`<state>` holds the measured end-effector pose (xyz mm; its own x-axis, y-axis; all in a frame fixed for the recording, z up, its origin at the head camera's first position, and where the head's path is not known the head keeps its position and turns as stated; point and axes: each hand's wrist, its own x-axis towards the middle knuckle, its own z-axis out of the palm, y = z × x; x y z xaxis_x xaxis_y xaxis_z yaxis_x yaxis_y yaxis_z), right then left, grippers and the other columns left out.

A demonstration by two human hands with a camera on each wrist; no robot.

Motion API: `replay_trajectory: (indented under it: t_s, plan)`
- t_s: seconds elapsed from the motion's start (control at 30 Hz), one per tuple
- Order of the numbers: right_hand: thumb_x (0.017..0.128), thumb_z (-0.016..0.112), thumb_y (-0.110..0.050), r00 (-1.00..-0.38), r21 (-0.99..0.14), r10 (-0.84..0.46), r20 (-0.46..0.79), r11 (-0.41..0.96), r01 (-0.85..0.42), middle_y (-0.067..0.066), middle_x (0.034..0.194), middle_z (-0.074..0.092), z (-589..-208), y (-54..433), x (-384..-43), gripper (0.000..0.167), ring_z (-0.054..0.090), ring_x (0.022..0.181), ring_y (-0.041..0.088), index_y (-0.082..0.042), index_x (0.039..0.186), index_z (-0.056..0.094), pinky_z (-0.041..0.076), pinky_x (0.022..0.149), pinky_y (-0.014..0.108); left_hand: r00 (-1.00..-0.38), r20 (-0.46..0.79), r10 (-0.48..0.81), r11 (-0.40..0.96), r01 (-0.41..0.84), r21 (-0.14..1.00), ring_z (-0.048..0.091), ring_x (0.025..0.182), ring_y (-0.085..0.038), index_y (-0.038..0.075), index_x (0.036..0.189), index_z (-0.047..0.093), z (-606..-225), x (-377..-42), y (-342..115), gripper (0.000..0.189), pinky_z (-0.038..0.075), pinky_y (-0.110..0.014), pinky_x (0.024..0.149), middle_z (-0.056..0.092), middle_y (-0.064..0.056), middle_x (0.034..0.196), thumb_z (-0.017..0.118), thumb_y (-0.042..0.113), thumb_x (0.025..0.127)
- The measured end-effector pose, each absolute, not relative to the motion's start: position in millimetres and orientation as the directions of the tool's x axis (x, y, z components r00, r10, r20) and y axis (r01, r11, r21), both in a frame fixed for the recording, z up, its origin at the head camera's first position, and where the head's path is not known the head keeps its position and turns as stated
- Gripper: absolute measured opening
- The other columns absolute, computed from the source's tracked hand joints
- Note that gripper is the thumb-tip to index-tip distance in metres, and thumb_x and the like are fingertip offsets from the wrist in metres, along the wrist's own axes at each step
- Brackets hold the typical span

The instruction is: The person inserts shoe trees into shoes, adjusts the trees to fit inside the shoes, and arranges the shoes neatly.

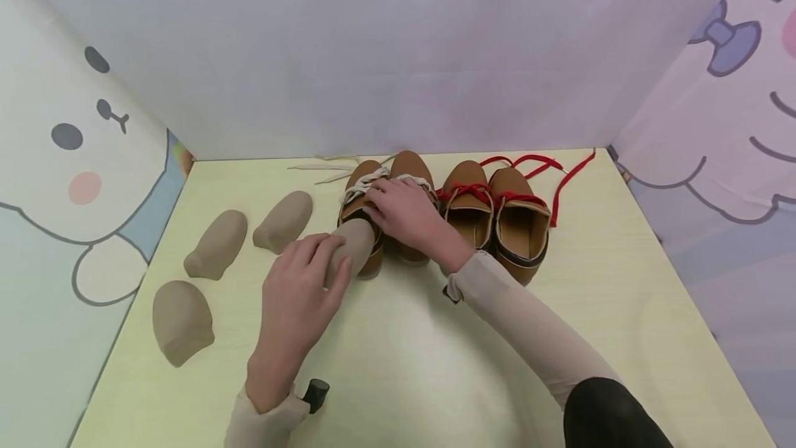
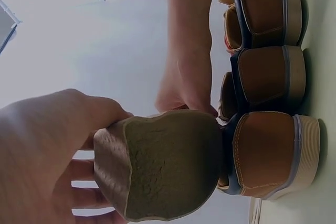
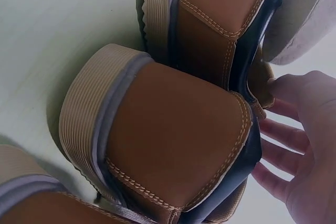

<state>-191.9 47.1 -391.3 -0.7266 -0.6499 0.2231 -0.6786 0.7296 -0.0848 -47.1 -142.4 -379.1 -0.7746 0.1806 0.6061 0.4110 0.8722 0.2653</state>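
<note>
My left hand grips a grey-beige moulded shoe insert, thumb on one side and fingers on the other. The insert's rounded end is at the opening of the leftmost brown shoe, which has white laces. In the left wrist view the insert overlaps the shoe's collar, above the heel. My right hand reaches over the white-laced pair and pinches the leftmost shoe's tongue, thumb on its inner side. The second white-laced shoe lies partly hidden under that hand.
A brown pair with red laces, a left shoe and a right shoe, stands to the right, its laces trailing behind. On the left side of the table lie three more inserts. A pale wall rises behind the shoes.
</note>
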Motion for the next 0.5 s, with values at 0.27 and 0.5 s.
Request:
replay_trajectory:
  t_s: [0.27,0.5]
  plan:
    - [0.106,0.061,-0.031,-0.735,-0.115,-0.638,0.228,0.732,-0.671,-0.001,0.119,0.073,-391,47,-193,0.022,0.072,0.105,0.02,-0.018,0.118,0.075,0.051,0.105,0.047,-0.797,0.57,0.197,0.892,0.387,0.232,0.069,0.095,-0.035,0.009,0.116,0.074,-380,-57,-136,0.025,0.057,-0.05,0.075,0.073,-0.012,0.109,0.075,0.022,0.094]
    - [0.108,0.059,-0.031,-0.744,-0.139,-0.627,0.229,0.736,-0.663,-0.001,0.119,0.075,-390,45,-194,0.023,0.072,0.104,0.022,-0.019,0.119,0.074,0.051,0.105,0.047,-0.822,0.532,0.203,0.907,0.363,0.215,0.069,0.095,-0.037,0.008,0.115,0.073,-380,-68,-130,0.027,0.058,-0.05,0.075,0.073,-0.014,0.11,0.076,0.024,0.094]
